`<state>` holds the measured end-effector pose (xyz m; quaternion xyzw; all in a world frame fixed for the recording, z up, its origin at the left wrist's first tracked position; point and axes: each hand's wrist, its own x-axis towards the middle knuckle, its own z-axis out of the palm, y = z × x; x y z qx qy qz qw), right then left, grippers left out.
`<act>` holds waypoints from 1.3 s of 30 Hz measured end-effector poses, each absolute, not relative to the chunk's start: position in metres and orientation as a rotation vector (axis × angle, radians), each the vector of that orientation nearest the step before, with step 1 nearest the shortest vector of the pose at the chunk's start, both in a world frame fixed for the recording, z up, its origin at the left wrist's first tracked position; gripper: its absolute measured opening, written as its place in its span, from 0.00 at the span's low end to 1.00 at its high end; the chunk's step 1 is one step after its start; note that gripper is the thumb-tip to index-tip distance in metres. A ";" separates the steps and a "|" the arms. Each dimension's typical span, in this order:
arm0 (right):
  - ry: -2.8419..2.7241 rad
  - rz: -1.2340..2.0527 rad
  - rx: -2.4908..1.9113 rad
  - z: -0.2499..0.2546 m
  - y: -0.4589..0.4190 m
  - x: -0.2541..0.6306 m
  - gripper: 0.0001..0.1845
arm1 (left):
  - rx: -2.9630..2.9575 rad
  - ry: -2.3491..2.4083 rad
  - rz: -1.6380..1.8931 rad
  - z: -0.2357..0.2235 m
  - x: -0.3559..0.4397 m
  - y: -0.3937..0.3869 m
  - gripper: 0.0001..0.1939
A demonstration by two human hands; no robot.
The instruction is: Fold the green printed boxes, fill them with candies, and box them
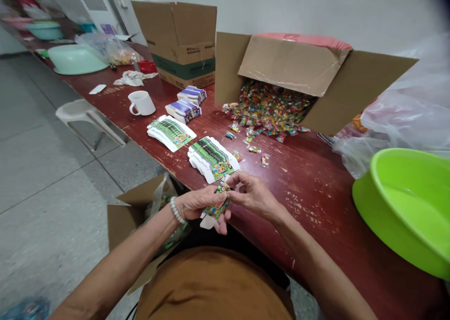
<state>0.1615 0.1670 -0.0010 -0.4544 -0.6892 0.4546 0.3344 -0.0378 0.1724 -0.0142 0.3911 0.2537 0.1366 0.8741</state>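
My left hand (198, 203) is closed round a small green printed cardboard box (215, 208), whose white end flap hangs out at the bottom. At the box's upper end, my right hand (253, 195) has its thumb and fingers pinched on the edge; whether a candy packet is also between them I cannot tell. Just beyond my hands lies a fanned stack of flat green boxes (211, 158), with a second stack (171, 131) to its left. Small wrapped candies (254, 149) are scattered nearby, spilling from an open carton (230, 69) full of them.
A white mug (142, 103) and purple-and-white boxes (184, 110) stand behind the stacks. Another tall carton (186, 43) is at the back. A green basin (393, 207) sits at right, beside plastic bags (397, 113). An open carton (123, 221) stands below the table edge, near a white stool (79, 111).
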 end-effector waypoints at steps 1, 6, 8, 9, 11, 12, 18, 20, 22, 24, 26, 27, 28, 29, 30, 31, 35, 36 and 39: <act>-1.805 1.212 -1.199 -0.003 0.167 0.162 0.08 | 0.809 0.536 0.273 -0.017 -0.037 0.172 0.27; -1.874 1.341 -1.154 -0.007 0.171 0.164 0.08 | 0.817 0.543 0.235 -0.024 -0.039 0.173 0.30; -1.920 1.405 -1.060 -0.002 0.173 0.165 0.09 | 0.824 0.556 0.230 -0.022 -0.042 0.174 0.31; -1.946 1.431 -1.003 0.001 0.174 0.166 0.09 | 0.830 0.561 0.228 -0.021 -0.043 0.175 0.30; -1.993 1.458 -0.901 0.006 0.175 0.167 0.08 | 0.849 0.567 0.234 -0.017 -0.045 0.175 0.28; -2.016 1.463 -0.867 0.008 0.176 0.167 0.06 | 0.863 0.570 0.243 -0.015 -0.045 0.175 0.27; -1.878 1.770 -0.755 -0.002 0.180 0.165 0.14 | 0.903 0.591 0.226 -0.013 -0.033 0.165 0.23; -1.723 1.892 -0.713 -0.007 0.179 0.163 0.16 | 0.903 0.626 0.250 -0.014 -0.030 0.162 0.22; -1.679 1.901 -0.720 -0.010 0.176 0.162 0.17 | 0.930 0.654 0.279 -0.013 -0.031 0.162 0.22; -1.703 1.876 -0.725 -0.008 0.174 0.163 0.17 | 0.949 0.648 0.280 -0.013 -0.036 0.166 0.23; -1.728 1.897 -0.697 -0.004 0.173 0.165 0.17 | 0.959 0.619 0.242 -0.012 -0.041 0.171 0.25; -1.736 1.929 -0.672 -0.001 0.173 0.166 0.18 | 0.958 0.603 0.212 -0.012 -0.044 0.174 0.26; -1.743 1.965 -0.645 0.002 0.173 0.166 0.20 | 0.956 0.592 0.183 -0.012 -0.045 0.176 0.26; -1.750 1.998 -0.623 0.005 0.173 0.167 0.21 | 0.960 0.590 0.156 -0.012 -0.046 0.178 0.26; -1.762 2.024 -0.606 0.007 0.173 0.167 0.23 | 0.968 0.598 0.134 -0.012 -0.047 0.180 0.25; -1.773 2.033 -0.601 0.008 0.173 0.166 0.25 | 0.980 0.615 0.127 -0.011 -0.047 0.180 0.24; -1.865 1.921 -0.669 0.006 0.172 0.165 0.40 | 1.026 0.680 0.215 -0.012 -0.045 0.179 0.18; -1.850 1.863 -0.701 0.003 0.172 0.164 0.42 | 1.023 0.696 0.267 -0.013 -0.045 0.177 0.18; -1.637 1.560 -0.902 -0.008 0.172 0.161 0.40 | 1.017 0.793 0.464 -0.017 -0.043 0.170 0.18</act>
